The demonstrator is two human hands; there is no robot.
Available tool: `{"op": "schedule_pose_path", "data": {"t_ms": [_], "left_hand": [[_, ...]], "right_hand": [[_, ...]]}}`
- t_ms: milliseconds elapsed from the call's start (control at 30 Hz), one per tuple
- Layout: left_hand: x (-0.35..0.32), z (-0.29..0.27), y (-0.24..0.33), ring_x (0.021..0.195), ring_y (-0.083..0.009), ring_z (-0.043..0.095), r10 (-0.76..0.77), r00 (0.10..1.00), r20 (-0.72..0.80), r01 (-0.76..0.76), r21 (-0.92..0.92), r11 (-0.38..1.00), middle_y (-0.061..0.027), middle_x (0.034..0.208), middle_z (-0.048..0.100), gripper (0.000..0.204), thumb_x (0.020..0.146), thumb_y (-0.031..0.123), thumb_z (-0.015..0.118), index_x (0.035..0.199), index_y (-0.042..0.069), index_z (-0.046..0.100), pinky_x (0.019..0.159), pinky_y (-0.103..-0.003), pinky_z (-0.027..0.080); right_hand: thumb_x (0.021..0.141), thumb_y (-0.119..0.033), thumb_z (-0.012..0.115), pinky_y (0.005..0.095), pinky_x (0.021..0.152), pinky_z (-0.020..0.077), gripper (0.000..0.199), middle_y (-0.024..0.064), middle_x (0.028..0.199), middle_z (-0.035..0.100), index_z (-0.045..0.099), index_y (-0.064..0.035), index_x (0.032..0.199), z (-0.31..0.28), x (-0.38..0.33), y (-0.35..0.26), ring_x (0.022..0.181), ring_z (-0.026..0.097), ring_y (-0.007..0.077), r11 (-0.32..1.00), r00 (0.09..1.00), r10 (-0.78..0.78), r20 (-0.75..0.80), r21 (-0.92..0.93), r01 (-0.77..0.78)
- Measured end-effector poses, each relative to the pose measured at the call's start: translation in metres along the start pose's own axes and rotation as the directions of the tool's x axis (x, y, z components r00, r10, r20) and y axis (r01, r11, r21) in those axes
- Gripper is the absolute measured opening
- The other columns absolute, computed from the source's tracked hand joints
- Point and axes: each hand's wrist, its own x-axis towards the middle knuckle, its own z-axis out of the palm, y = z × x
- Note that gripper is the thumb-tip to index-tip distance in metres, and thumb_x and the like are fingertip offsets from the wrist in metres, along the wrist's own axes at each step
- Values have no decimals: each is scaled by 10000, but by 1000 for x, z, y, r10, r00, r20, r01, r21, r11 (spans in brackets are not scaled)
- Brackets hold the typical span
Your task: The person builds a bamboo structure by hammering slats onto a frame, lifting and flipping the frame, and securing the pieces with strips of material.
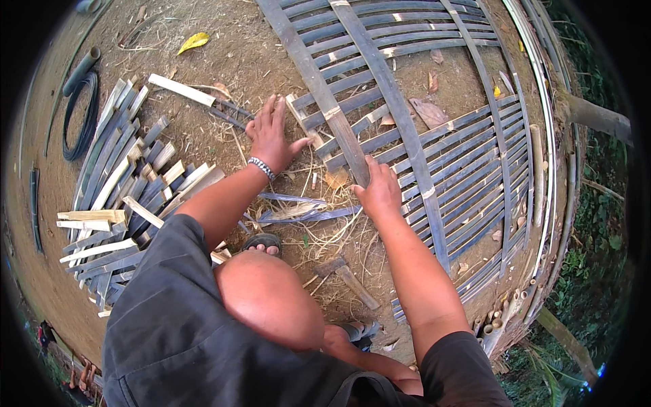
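My right hand [381, 191] grips the near end of a long, flat bamboo strip [313, 76], thumb on one side and fingers on the other. This strip lies across the slat ends of a bamboo lattice panel [468, 146] on the ground. My left hand [272, 136] is open, fingers stretched out and thumb spread toward the panel's left edge, beside a short pale upright piece [302, 122] there. A pale split piece [182, 89] with dark narrow rods at its end lies beyond my left fingers.
Cut bamboo pieces [129, 183] are heaped at left, beside a dark coil [81, 119]. A hammer-like tool with a wooden handle [358, 286] lies near my knee, among shavings [332, 230]. Long poles [542, 136] and greenery [597, 258] border the right side.
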Motion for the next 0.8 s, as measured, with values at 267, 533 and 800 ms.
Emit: {"op": "schedule_pose_path", "data": {"t_ms": [267, 533, 800], "left_hand": [[-7, -13, 40, 1108, -239, 584, 380, 908, 177, -346, -195, 918, -61, 1108, 627, 414, 865, 365, 739, 1200, 131, 669, 987, -415, 379], [5, -10, 43, 1025, -296, 629, 427, 846, 319, -392, -171, 904, -115, 1056, 638, 380, 902, 283, 692, 1216, 69, 681, 948, -418, 469], [5, 3, 40, 901, -317, 649, 481, 853, 204, -430, -248, 868, -141, 946, 595, 290, 909, 163, 621, 1150, 14, 681, 845, -438, 543]], "right_hand": [[753, -268, 870, 415, 1032, 478, 851, 111, 1208, 581, 472, -171, 1499, 7, 1, 11, 1181, 552, 316, 997, 997, -66, -30, 29, 67], [767, -269, 862, 403, 1052, 459, 846, 109, 1213, 570, 465, -167, 1507, 6, -4, 5, 1193, 530, 310, 999, 999, -42, -31, 31, 43], [753, -228, 868, 417, 1035, 454, 852, 124, 1169, 572, 471, -146, 1503, 7, -4, 8, 1158, 541, 335, 996, 996, -70, -63, 43, 72]]}}
